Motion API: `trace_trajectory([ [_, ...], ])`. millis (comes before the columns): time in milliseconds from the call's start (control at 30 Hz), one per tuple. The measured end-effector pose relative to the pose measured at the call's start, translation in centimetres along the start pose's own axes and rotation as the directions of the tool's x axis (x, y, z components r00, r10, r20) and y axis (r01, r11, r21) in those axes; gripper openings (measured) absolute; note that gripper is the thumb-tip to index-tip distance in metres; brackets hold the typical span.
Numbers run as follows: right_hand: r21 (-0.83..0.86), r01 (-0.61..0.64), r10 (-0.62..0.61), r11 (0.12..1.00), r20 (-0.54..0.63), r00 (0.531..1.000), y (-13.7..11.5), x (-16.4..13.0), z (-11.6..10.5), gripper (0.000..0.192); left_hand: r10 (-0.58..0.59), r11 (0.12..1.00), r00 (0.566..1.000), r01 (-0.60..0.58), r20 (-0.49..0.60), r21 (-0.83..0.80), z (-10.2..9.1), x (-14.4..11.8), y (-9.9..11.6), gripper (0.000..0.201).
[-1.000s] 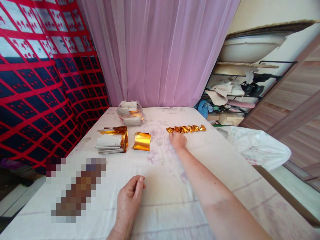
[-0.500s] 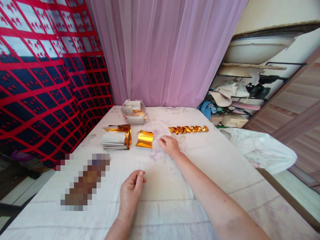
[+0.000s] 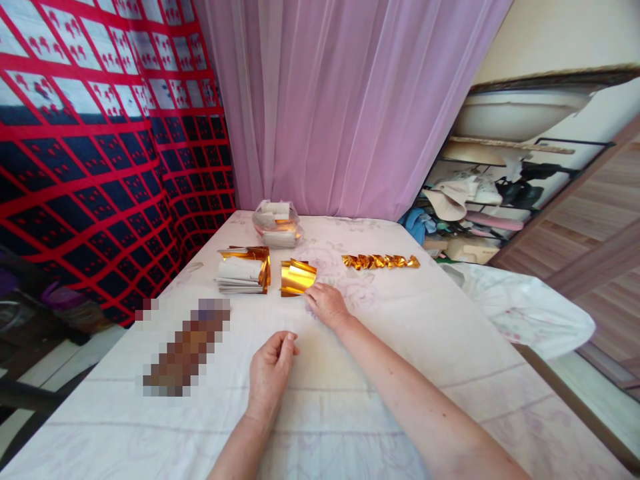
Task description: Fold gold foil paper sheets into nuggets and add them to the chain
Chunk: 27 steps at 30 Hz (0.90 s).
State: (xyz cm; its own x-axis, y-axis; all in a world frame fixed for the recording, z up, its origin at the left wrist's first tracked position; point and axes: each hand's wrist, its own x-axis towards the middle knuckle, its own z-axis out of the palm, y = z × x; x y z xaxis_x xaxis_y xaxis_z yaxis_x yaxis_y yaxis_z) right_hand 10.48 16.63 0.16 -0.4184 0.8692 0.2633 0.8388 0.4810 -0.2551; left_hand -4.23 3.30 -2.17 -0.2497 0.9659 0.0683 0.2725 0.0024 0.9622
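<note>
My right hand (image 3: 327,303) reaches across the white floral cloth (image 3: 400,347), and its fingertips pinch the near right corner of a curled gold foil sheet (image 3: 296,275). Left of the sheet lies a stack of white and gold sheets (image 3: 243,273). A row of folded gold foil pieces (image 3: 381,261) sits farther back to the right, apart from the hand. My left hand (image 3: 270,373) rests on the cloth near me, fingers curled against the thumb with nothing in them.
A clear plastic bag of sheets (image 3: 277,225) stands at the back by the pink curtain (image 3: 350,100). A blurred-out object (image 3: 185,347) lies at the left. A red and dark patterned cloth (image 3: 100,153) hangs on the left; cluttered shelves (image 3: 480,200) stand at the right.
My right hand has drawn back from the row of folded gold pieces and moved left to the curled gold sheet. The left hand has stayed in place.
</note>
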Motion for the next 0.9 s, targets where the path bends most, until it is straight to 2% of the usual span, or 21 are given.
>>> trace_trajectory([
  [167, 0.08, -0.125, 0.128, 0.989, -0.026, 0.991, 0.1, 0.1, 0.1, 0.013, -0.002, 1.0, 1.0, 0.002, 0.0, -0.016, 0.3, 0.2, -0.4, 0.045],
  [333, 0.203, -0.181, 0.194, 0.962, -0.045, 0.98, 1.0, 0.2, -0.3, 0.026, 0.003, 1.0, 1.0, -0.003, -0.005, -0.024, 0.3, 0.2, -0.6, 0.044],
  [400, 0.247, -0.179, 0.203, 0.952, -0.073, 0.977, 1.4, 0.1, -0.9, 0.026, 0.006, 1.0, 1.0, -0.006, -0.005, -0.027, 0.3, 0.2, -0.5, 0.044],
  [633, 0.389, -0.166, 0.248, 0.906, -0.17, 0.954, 1.9, -0.4, -4.0, 0.012, 0.034, 0.999, 0.999, -0.035, -0.025, -0.038, 0.2, 0.3, -0.1, 0.042],
  [767, 0.473, -0.129, 0.258, 0.871, -0.218, 0.941, 1.4, -1.7, -6.6, 0.015, 0.075, 0.996, 0.995, -0.078, -0.064, -0.053, 0.0, 0.2, 0.2, 0.042],
  [900, 0.569, -0.106, 0.255, 0.815, -0.189, 0.948, 0.6, -3.9, -8.9, 0.027, 0.129, 0.99, 0.983, -0.136, -0.128, -0.046, -0.3, 0.1, 0.6, 0.042],
])
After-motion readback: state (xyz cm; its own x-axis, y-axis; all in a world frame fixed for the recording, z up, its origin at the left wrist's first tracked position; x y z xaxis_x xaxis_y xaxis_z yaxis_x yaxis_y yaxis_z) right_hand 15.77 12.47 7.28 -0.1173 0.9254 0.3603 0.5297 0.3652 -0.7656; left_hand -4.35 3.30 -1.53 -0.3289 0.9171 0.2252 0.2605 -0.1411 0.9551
